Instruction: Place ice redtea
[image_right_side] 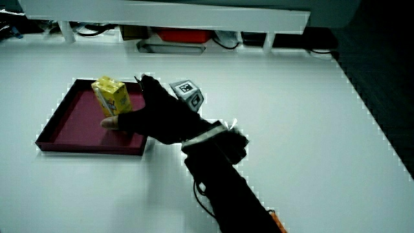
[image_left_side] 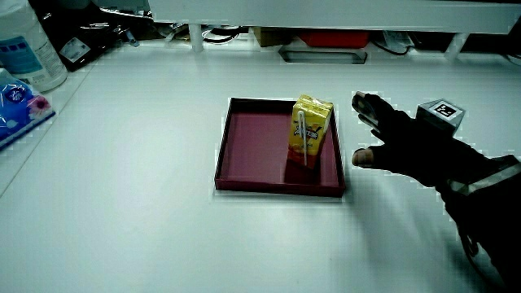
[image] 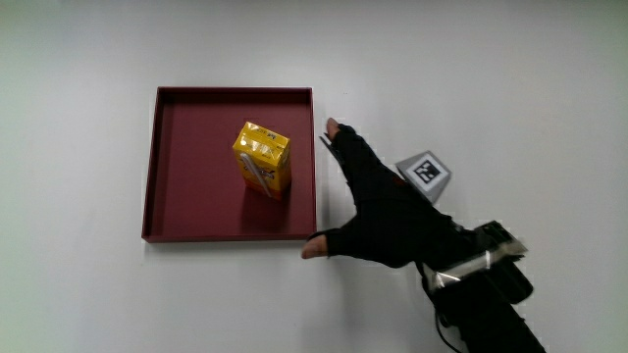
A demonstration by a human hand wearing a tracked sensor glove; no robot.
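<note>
Upright in the dark red tray (image: 167, 167) stands the yellow ice redtea carton (image: 263, 159), seemingly with a straw on its face, though that is hard to make out. Just beside the tray's wall, the hand (image: 383, 211) hovers over the white table (image: 510, 88), fingers spread and holding nothing.

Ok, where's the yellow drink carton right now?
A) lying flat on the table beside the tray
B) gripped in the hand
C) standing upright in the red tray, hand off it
C: the carton stands upright in the red tray, while the hand is beside the tray, fingers spread, holding nothing.
</note>
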